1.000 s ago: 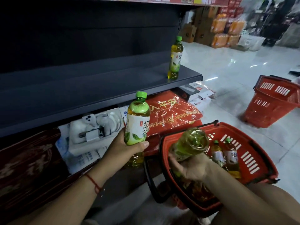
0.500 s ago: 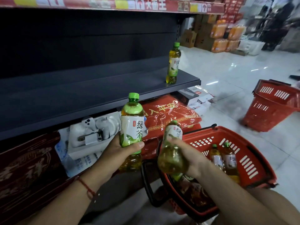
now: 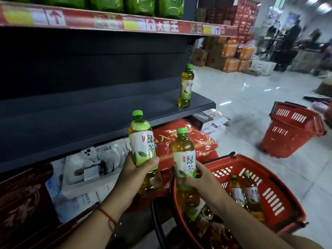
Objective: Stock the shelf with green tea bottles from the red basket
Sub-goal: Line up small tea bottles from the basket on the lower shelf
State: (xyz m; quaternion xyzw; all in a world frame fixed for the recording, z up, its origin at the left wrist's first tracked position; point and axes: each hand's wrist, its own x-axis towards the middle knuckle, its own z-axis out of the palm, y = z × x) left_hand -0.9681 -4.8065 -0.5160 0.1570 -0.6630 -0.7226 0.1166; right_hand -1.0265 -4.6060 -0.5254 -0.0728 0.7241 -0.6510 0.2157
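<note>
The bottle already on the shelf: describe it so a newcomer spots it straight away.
Find the dark grey shelf under the red price strip. At its far right end, near the front edge, stands one green tea bottle, upright and alone. Unlike the bottles in hands or in the red basket, nothing touches it.

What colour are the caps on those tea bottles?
Bright green, on both held bottles: left hand's bottle and right hand's bottle. Clearest in the head view.
</note>
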